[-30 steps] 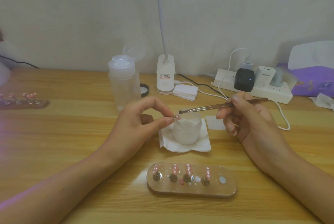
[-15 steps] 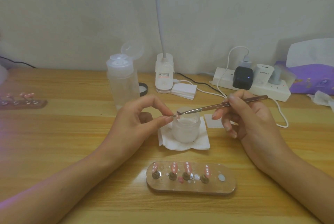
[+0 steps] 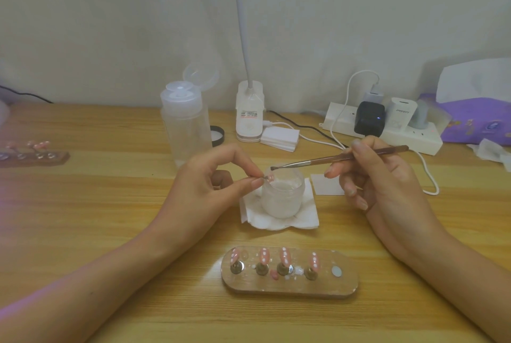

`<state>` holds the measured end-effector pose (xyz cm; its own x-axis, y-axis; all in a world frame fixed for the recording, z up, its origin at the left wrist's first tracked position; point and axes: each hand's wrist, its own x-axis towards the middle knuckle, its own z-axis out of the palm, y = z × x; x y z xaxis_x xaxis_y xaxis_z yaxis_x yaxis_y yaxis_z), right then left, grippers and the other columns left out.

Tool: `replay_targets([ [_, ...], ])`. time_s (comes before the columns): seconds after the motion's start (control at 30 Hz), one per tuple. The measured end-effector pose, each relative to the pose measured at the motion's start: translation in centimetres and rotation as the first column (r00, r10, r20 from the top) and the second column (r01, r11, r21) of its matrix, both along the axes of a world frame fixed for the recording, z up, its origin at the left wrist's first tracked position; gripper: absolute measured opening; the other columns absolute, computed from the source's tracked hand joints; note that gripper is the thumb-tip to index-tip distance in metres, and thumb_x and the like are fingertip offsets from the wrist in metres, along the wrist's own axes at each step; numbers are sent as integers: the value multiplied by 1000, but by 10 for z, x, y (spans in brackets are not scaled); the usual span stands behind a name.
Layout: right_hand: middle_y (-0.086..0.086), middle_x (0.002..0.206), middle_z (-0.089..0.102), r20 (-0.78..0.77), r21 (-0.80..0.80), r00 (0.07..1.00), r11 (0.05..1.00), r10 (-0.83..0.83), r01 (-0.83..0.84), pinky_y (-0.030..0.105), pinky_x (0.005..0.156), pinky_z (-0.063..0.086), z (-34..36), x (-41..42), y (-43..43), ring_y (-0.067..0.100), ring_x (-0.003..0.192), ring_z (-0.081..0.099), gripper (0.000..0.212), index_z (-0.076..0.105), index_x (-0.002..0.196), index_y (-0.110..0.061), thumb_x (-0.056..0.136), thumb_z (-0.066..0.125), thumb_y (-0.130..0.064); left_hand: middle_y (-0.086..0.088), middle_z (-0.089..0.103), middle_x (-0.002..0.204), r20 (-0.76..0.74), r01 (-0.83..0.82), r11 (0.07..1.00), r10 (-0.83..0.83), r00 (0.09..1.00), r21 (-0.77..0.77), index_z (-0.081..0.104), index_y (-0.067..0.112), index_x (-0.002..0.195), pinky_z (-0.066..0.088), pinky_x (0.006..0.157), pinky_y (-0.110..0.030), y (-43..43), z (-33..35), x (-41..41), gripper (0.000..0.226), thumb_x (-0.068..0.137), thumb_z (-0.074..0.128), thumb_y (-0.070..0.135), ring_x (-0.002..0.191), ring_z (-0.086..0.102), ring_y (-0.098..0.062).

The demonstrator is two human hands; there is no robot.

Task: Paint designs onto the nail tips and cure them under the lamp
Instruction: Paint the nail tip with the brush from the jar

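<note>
My left hand [image 3: 213, 185] pinches a small pink nail tip [image 3: 269, 176] between thumb and forefinger, just left of a frosted jar [image 3: 282, 196]. My right hand [image 3: 378, 176] grips a thin brush [image 3: 340, 159]; its dark tip hangs over the jar's rim, slightly above and right of the nail tip. Near the table's front edge lies an oval holder [image 3: 290, 281] with several pink nail tips standing on pegs. The white lamp [image 3: 249, 110] stands at the back, its neck rising out of view.
A clear pump bottle [image 3: 185, 124] with its lid flipped up stands behind my left hand. The jar sits on a white tissue [image 3: 309, 221]. A power strip [image 3: 387, 132] with chargers and cables lies back right. A second nail holder [image 3: 30, 154] sits far left.
The brush tip has lifted a little away from the nail tip, now hovering above the jar's rim. My left hand keeps its pinch in the same place.
</note>
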<state>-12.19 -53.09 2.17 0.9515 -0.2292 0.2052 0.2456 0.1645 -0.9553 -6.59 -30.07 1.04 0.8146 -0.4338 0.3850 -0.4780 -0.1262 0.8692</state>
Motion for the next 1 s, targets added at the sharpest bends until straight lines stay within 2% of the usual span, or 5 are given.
replay_targets([
  [0.17, 9, 71, 72, -11, -40, 1000, 999, 20, -21, 16, 37, 34, 0, -1, 2, 10, 47, 49, 25, 49, 83, -15, 84, 59, -38, 4, 69, 88, 1, 12, 1000, -12, 1000, -11, 67, 23, 78, 33, 50, -10, 0, 1, -1, 11, 81, 76, 29, 45, 37, -3],
  [0.6, 9, 69, 71, -23, -18, 999, 999, -26, 26, 16, 39, 35, -1, 0, -1, 10, 48, 50, 20, 50, 79, -17, 83, 58, -35, 3, 69, 88, -32, 8, 1000, -9, 999, -22, 67, 23, 77, 33, 46, -15, -1, 2, -2, 10, 77, 72, 32, 46, 37, -9],
  [0.77, 9, 73, 72, 15, -62, 1000, 998, 27, -26, 16, 39, 34, 0, -2, 1, 10, 49, 50, 23, 49, 80, -18, 86, 58, -38, 3, 70, 87, -35, 5, 1000, -5, 999, -16, 67, 23, 76, 34, 46, -15, -1, 2, -2, 9, 79, 74, 27, 47, 38, -9],
  [0.9, 9, 71, 72, -33, -51, 998, 998, -49, 47, 15, 37, 31, -1, -1, 0, 8, 46, 46, 19, 50, 78, -19, 91, 56, -32, 1, 70, 88, -42, 1, 1000, -2, 999, -19, 67, 24, 76, 34, 46, -13, -1, 3, -3, 9, 77, 73, 31, 47, 40, -7],
  [1.0, 6, 71, 72, 4, -51, 1000, 998, -21, 21, 15, 38, 31, 1, -2, 0, 8, 46, 46, 21, 51, 78, -21, 85, 57, -39, 1, 70, 88, -46, -3, 1000, 3, 999, -14, 67, 24, 75, 33, 45, -12, -1, 4, -4, 9, 77, 73, 31, 45, 39, -6],
])
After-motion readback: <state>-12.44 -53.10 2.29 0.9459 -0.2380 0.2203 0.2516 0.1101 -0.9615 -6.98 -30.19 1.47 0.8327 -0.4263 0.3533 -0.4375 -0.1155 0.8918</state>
